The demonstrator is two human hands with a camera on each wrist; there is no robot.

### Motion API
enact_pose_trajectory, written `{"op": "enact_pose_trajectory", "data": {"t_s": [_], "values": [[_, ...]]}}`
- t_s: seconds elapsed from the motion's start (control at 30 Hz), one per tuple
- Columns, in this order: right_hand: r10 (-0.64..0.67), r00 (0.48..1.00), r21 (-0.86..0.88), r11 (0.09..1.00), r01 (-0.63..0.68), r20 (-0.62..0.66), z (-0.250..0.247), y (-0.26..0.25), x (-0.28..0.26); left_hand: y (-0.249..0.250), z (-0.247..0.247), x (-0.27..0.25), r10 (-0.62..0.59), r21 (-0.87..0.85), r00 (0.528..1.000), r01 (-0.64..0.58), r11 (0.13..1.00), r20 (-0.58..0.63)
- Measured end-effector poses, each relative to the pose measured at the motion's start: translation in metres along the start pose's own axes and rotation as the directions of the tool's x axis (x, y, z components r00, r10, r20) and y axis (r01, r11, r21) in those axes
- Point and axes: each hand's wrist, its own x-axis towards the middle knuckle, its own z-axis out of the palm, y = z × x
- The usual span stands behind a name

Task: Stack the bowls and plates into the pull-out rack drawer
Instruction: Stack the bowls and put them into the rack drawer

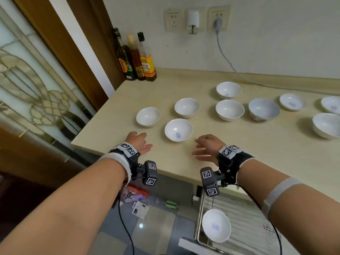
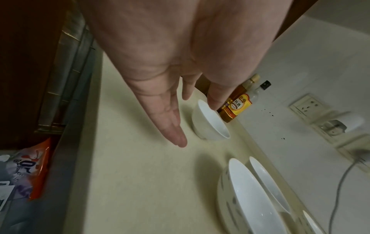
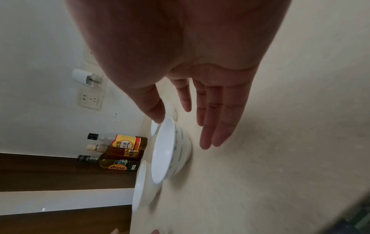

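Several white bowls stand apart on the beige counter (image 1: 257,148). The nearest bowl (image 1: 178,130), with a blue mark inside, sits between my two hands. My left hand (image 1: 142,141) hovers open just left of it and holds nothing. My right hand (image 1: 199,147) is open and empty just right of it. In the left wrist view my straight fingers (image 2: 172,125) point past a small bowl (image 2: 210,123). In the right wrist view my spread fingers (image 3: 214,123) are close to the nearest bowl (image 3: 168,150), not touching. Below the counter, the pull-out wire rack (image 1: 244,223) holds one bowl (image 1: 216,225).
Three bottles (image 1: 136,57) stand in the counter's back left corner. Wall sockets with a plug and cable (image 1: 218,21) are above the counter. A glass door (image 1: 36,80) is on the left. A plastic bag (image 1: 136,194) lies on the floor below the counter edge.
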Motion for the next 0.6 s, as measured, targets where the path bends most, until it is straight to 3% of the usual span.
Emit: {"op": "enact_pose_trajectory", "data": {"t_s": [0.3,0.47,0.53,0.6], "values": [[0.081,0.992,0.076,0.994,-0.073,-0.101,0.042,-0.024,0.044,0.036,-0.001,0.065,0.104,0.059,0.994,-0.103,0.993,-0.018],[-0.024,0.972,-0.185,0.983,-0.021,-0.234,0.052,-0.019,0.069,0.046,-0.01,0.099,0.211,0.277,0.977,-0.195,0.941,-0.028],[-0.054,0.968,-0.236,0.972,-0.005,-0.246,0.053,-0.02,0.07,0.053,-0.014,0.107,0.181,0.263,0.983,-0.173,0.949,-0.007],[-0.048,0.961,-0.114,0.993,0.017,-0.274,0.054,-0.031,0.054,0.061,-0.011,0.112,0.137,0.188,0.99,-0.142,0.972,0.039]]}}
